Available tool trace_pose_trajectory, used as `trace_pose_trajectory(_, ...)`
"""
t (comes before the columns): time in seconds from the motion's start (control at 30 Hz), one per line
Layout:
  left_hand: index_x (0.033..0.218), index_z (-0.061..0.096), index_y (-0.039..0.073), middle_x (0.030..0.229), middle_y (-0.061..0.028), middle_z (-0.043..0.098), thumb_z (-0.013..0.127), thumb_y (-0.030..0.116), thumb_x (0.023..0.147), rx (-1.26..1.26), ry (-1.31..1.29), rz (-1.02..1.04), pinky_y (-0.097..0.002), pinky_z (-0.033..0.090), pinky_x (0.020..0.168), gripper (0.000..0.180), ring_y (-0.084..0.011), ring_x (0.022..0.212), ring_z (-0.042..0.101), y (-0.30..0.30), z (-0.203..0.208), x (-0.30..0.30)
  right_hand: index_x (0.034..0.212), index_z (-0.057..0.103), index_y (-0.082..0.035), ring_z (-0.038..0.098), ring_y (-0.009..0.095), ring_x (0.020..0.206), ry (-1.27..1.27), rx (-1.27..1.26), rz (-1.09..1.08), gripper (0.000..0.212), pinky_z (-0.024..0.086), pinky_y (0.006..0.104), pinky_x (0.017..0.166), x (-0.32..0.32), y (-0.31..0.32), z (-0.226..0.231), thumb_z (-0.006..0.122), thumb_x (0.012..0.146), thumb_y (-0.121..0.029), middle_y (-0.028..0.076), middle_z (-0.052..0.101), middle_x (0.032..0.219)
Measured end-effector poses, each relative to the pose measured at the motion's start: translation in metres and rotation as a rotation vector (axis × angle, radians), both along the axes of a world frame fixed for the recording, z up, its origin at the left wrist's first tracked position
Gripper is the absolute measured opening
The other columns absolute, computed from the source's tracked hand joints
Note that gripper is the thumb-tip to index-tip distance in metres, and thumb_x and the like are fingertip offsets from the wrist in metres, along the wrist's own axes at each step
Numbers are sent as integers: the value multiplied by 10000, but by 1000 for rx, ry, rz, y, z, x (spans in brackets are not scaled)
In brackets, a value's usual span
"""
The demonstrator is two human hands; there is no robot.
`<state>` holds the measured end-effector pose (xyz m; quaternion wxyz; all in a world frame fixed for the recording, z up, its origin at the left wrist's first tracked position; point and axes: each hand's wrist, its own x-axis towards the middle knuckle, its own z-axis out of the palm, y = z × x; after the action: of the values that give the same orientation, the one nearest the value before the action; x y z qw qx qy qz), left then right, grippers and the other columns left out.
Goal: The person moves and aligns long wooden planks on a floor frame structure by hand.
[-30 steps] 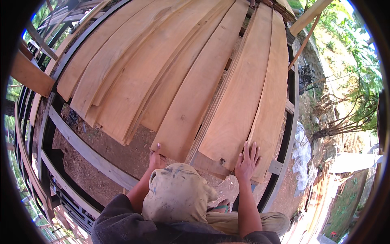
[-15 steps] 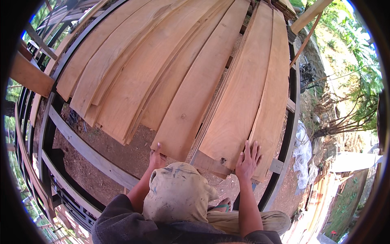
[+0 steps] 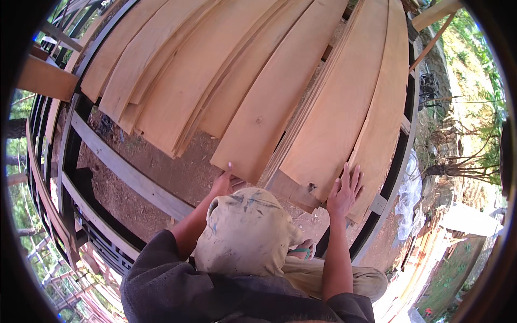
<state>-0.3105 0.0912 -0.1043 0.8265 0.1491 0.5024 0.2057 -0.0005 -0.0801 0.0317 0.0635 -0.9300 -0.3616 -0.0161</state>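
Note:
My left hand (image 3: 223, 184) grips the near end of a long, thin wooden board (image 3: 261, 116), thumb on top and fingers underneath, partly hidden. My right hand (image 3: 344, 192) lies flat with fingers spread, across the seam between a stacked board (image 3: 334, 129) and the outermost board (image 3: 377, 145) on the right. Thin edges of several boards show along the left side of that stack. A dark knot marks the stacked board's near end, just left of my right hand.
More overlapping boards (image 3: 199, 81) fan out to the left. A dark frame with a grey rail (image 3: 129, 161) surrounds them above brown ground. A beige cloth cap (image 3: 247, 237) covers the lower middle. Clear plastic sheeting (image 3: 407, 199) hangs at the right, beside plants.
The whole view has shifted, so boards and hands sit higher and further right. My left hand keeps its grip on the board end; my right hand stays flat on the boards.

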Motion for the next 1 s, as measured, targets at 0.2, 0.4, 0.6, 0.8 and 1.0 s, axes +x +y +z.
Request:
trace_pose_trajectory(0.2,1136,704,-58,1048,-159,739,536,573,1009,51,115,-521,-342,541,873,666,-214,976,701,-32,9,9,1526,470,-282,253,361,1523,-39,1,-3,516,151,591,1215,0,-3,-7,508,1011,-270,95,307,1648)
trace_pose_trajectory(0.4,1218,610,-24,1103,-135,712,631,453,998,-55,241,-65,-398,561,885,525,-263,969,707,-36,1,17,1528,464,-291,265,338,1520,-54,14,14,519,171,578,1212,2,-1,-9,515,1014,-244,65,306,1652)
trace_pose_trajectory(0.6,1241,577,26,1154,-122,688,666,253,997,33,7,226,-397,583,905,345,-254,1013,704,-5,-11,8,1527,468,-275,242,351,1527,-10,-4,-7,521,140,583,1221,1,-1,-5,510,1008,-254,89,290,1655)
trace_pose_trajectory(0.8,1258,554,7,1189,-116,675,669,233,995,100,94,308,-407,588,917,366,-250,1072,691,20,9,-8,1520,479,-266,243,356,1525,-17,1,6,515,141,587,1220,2,0,-5,508,1006,-242,93,294,1652)
trace_pose_trajectory(1.0,1250,551,-7,1189,-125,668,688,233,979,0,47,313,-422,587,929,387,-261,1096,681,-19,-10,15,1522,473,-281,262,334,1521,-55,-17,6,511,175,580,1209,-1,4,-6,503,1012,-258,70,301,1652)
